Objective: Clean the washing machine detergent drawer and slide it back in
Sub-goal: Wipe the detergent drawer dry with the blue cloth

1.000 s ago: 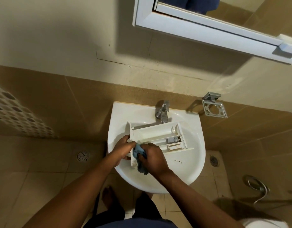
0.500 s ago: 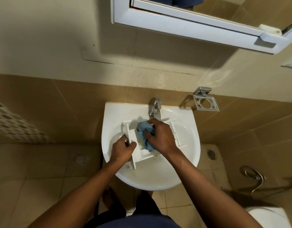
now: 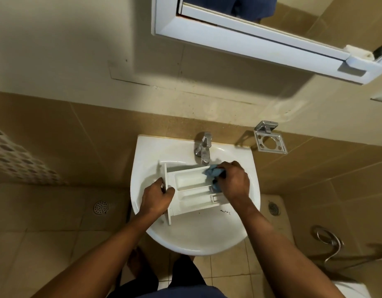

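Readable text: none.
Detergent drawer (image 3: pixel 192 188): no legible label.
Sink (image 3: pixel 207 237): dark marks toward 4 o'clock, too small to read.

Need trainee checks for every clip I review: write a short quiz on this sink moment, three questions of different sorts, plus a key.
1. True or false: the drawer is in the sink.
2. The right hand holds: A a sponge, B a blue cloth, C a brush.
3. Which hand grips the drawer's end panel?
Key: 1 true; 2 B; 3 the left hand.
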Available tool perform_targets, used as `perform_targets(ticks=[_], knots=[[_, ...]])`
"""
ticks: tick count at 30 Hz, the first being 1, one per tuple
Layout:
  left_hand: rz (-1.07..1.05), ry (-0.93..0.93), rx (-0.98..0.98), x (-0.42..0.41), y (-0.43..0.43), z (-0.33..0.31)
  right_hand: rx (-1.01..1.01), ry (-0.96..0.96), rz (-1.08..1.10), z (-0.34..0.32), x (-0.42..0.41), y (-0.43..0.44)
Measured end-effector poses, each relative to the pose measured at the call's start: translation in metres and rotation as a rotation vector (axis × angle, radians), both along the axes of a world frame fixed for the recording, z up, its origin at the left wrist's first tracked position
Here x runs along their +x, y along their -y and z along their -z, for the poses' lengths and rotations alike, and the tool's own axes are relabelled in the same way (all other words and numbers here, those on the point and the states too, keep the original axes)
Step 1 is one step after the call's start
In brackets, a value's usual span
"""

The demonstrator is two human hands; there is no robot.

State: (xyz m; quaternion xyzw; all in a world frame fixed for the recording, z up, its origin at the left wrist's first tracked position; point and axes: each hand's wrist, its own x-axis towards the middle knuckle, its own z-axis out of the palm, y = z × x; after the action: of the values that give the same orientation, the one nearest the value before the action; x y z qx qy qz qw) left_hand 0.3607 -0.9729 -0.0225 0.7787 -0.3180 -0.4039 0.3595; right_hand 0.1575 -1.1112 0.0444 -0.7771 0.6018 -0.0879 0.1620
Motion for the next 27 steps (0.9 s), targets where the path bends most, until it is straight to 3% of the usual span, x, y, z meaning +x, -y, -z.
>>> perform_targets(ticks=[2,5,10,16,19,22,25,27], knots=[[-0.004,0.022,0.003,-0.001,0.002,0.002,-0.075,0.025,0.067,-0.002,-0.006,0.005],[-0.012,0.049,-0.002,0.0,0.003,0.002,-0.131,0.114,-0.019,-0.005,0.014,-0.011],[0.012,0.123,-0.019,0.008,0.004,0.001,-0.074,0.088,-0.492,0.015,0.05,-0.049],[0.122,0.172,-0.074,0.005,0.009,0.003,-0.021,-0.141,-0.204,0.019,0.015,-0.022],[0.142,0.176,-0.086,0.004,0.009,0.004,-0.058,-0.133,-0.098,0.012,0.003,-0.028],[0.175,0.188,-0.106,0.002,0.009,0.003,-0.067,-0.024,-0.142,0.015,0.03,-0.048],[0.164,0.203,-0.093,0.001,0.012,0.004,0.008,0.196,-0.354,0.015,0.057,-0.07],[0.126,0.194,-0.084,0.005,0.012,0.005,0.01,0.232,-0.442,0.013,0.052,-0.065]])
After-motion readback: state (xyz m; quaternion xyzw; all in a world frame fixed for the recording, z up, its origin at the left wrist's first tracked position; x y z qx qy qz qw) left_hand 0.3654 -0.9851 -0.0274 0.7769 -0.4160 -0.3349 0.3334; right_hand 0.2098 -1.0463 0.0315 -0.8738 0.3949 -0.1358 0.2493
